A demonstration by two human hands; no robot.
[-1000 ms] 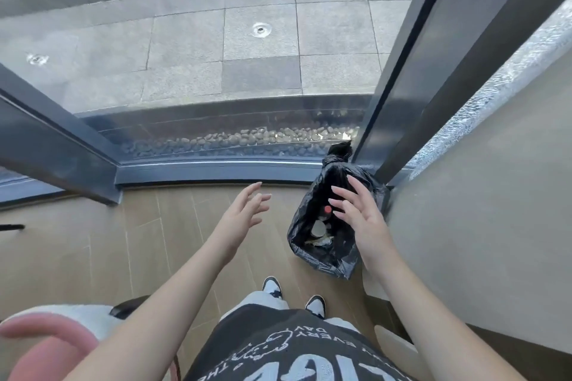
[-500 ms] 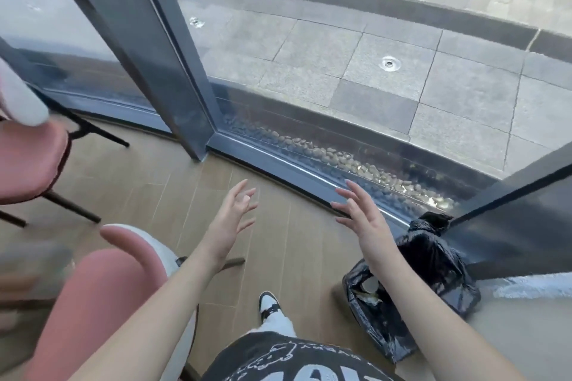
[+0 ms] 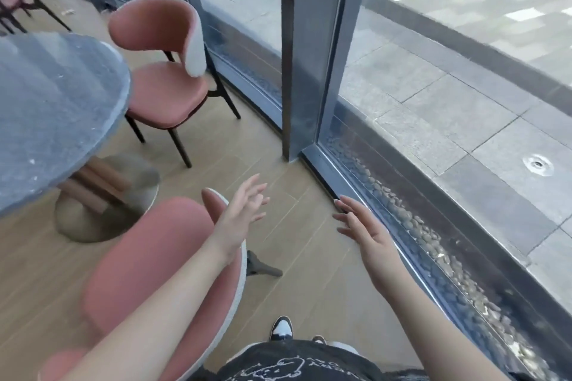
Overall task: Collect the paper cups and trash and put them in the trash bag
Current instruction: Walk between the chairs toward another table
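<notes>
Pink chairs (image 3: 167, 71) flank a grey round table (image 3: 52, 108).

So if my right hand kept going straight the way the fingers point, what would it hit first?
Most likely the metal window frame along the floor. The right hand is open, fingers aimed up and left toward the foot of the post. Depth is unclear, so it could pass over bare floor first.

A café seating area: round stone table (image 3: 55, 108), pink chairs (image 3: 167, 83), floor-to-ceiling windows (image 3: 433, 56).

Shirt (image 3: 297, 363) print, lettering illegible
</notes>
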